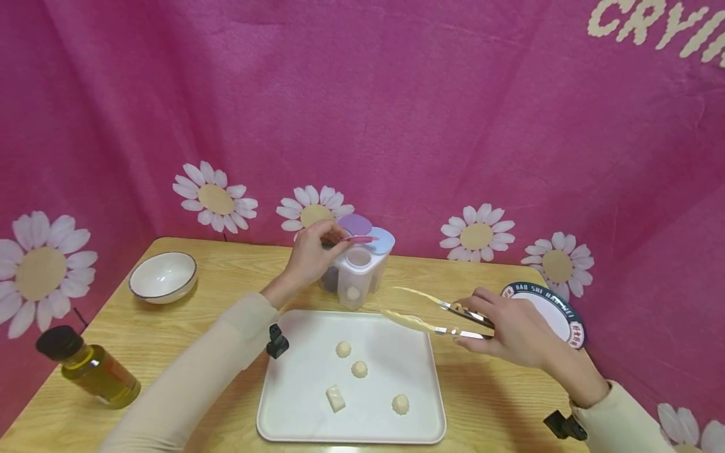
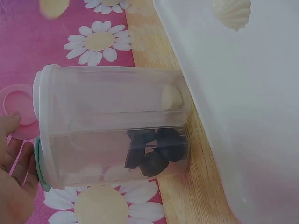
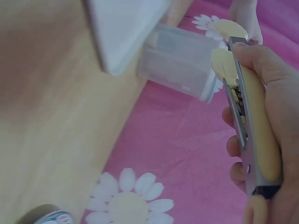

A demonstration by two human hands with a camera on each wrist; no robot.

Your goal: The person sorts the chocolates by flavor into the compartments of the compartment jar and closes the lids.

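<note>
My left hand (image 1: 317, 251) holds the raised pink lid (image 1: 360, 239) of a clear storage container (image 1: 362, 277) with several coloured lids. Under that lid the round opening shows. One pale piece (image 2: 171, 97) lies at the bottom of this compartment, and black pieces (image 2: 154, 163) fill the base of the one beside it, below a green lid (image 2: 42, 165). My right hand (image 1: 512, 327) grips tongs (image 1: 464, 334) with cream-coloured tips. The tong arms are spread with nothing between them, their tips by the back right corner of the white tray (image 1: 306, 421).
Several small cream-white moulded pieces (image 1: 359, 369) lie on the tray. A white bowl (image 1: 164, 277) and an oil bottle (image 1: 102, 377) stand at the left. On the right is a round plate (image 1: 544, 308) with a dark green rim. A pink cloth (image 1: 362, 113) hangs behind the table.
</note>
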